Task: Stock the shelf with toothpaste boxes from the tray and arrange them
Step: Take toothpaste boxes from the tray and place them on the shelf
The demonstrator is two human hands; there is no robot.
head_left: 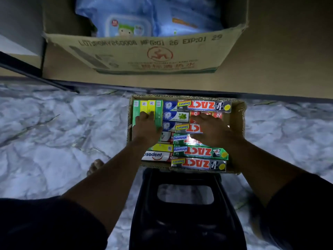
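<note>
A shallow brown cardboard tray (238, 114) lay under both hands, its raw rim speckled and matt like plain paperboard. Beneath the left hand (146, 127), the green and yellow toothpaste boxes (144, 107) were printed card with a slick coating. Just beyond the right hand (210, 130), the long silver toothpaste box (203, 105) had a foil-like shine. Farther past both hands stood a big brown corrugated carton (144, 56), dull and rough along its torn top edge, holding glossy blue plastic packs (126, 18). Back by the forearms sat a black moulded plastic stool (185, 222), faintly shiny. The grey-white marbled floor (54, 123) to either side looked smooth and polished.
</note>
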